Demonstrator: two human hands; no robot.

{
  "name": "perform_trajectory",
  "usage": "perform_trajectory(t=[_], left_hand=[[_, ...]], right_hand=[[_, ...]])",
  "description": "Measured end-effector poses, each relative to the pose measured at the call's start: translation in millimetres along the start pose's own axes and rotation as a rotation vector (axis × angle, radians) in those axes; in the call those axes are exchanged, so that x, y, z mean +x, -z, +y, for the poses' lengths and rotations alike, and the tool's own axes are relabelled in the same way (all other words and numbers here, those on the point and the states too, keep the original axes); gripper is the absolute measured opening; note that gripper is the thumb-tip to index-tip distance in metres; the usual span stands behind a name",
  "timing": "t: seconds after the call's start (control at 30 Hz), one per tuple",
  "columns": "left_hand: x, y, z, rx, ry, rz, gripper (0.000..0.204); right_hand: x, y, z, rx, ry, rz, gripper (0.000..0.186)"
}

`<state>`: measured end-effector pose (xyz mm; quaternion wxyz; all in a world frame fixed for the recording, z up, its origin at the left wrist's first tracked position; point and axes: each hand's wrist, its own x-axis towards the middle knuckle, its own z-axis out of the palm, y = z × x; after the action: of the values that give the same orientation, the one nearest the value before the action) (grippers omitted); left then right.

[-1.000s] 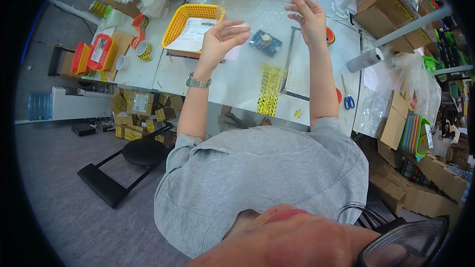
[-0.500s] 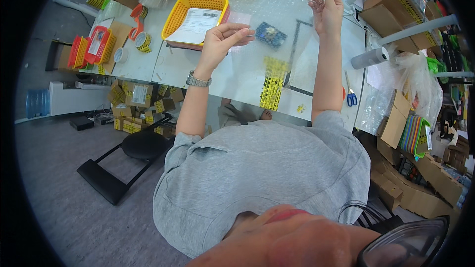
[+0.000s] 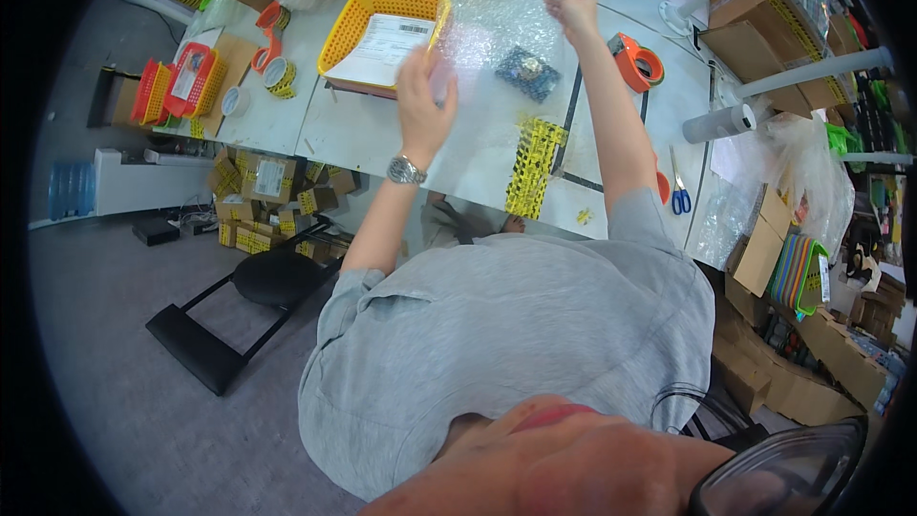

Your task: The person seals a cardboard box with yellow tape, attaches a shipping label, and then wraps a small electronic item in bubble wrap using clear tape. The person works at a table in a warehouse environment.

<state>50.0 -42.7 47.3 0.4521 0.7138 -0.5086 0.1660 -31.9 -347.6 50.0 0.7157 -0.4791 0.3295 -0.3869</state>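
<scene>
A sheet of clear bubble wrap point(image 3: 497, 0) lies across the far middle of the table. My right hand point(image 3: 575, 14) is at its right edge, fingers closed on the wrap. My left hand point(image 3: 425, 105), wearing a metal watch, hovers in front of the yellow basket point(image 3: 355, 14). Its fingers are raised and blurred, with the thumb apart, and nothing shows in them. Between my hands lies a small clear bag of dark blue pieces point(image 3: 528, 74). Nearer me is a strip of yellow-and-black patterned tape point(image 3: 537, 167), reaching the table's front edge.
White paper point(image 3: 382, 48) lies in the yellow basket. An orange tape dispenser point(image 3: 635, 62), a grey cylinder point(image 3: 718, 124) and blue-handled scissors point(image 3: 680, 196) are at the right. Tape rolls point(image 3: 278, 75) and red baskets point(image 3: 194, 76) stand at the left. White posts point(image 3: 812, 70) rise at the right edge.
The bubble wrap has shifted away from me and to the left, uncovering the tape strip and the orange dispenser. My right hand has moved left; my left hand has dropped nearer me.
</scene>
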Motion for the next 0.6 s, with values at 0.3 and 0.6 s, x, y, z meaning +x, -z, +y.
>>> perform_trajectory(t=[0.3,0.6], left_hand=[[-139.1,-62.3,-32.2,0.178,-0.03,-0.7,0.069],[-141.7,-71.8,-45.1,0.198,0.005,-0.736,0.072]], right_hand=[[46.0,58.1,108.7,0.786,-0.505,0.018,0.058],[-46.3,137.5,137.8,-0.791,0.101,-0.227,0.063]])
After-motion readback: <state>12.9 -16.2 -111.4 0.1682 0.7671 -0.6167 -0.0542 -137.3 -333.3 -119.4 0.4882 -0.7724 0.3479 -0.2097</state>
